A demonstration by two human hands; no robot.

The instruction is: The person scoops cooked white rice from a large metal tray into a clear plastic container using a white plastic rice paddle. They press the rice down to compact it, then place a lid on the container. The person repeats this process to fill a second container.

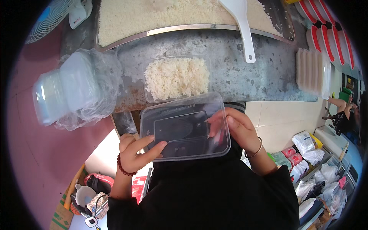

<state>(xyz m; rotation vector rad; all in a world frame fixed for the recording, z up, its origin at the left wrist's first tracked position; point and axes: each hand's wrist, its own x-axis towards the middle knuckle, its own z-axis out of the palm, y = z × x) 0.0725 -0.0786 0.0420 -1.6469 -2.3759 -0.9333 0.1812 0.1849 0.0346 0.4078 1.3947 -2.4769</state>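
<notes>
A clear plastic container lid (pixel 181 129) is held between my two hands in front of my body, its far edge overlapping the near rim of a rice-filled container. My left hand (pixel 141 151) grips the lid's left end, fingertips on its face. At the right end, my right hand (pixel 234 126) holds the edge, some fingers seen through the plastic. Just beyond, the clear rectangular container of cooked rice (pixel 178 77) rests on the worn metal table (pixel 230 83). A white rice paddle (pixel 244 31) leans over the rim of a large metal tray (pixel 161 31) of rice.
Nested clear containers (pixel 69 86) in a plastic bag stand at the left. A stack of lids or containers (pixel 313 73) and red-rimmed bowls (pixel 330 43) sit at the right. A white fan (pixel 53 17) is far left. A person (pixel 342 112) sits at the far right.
</notes>
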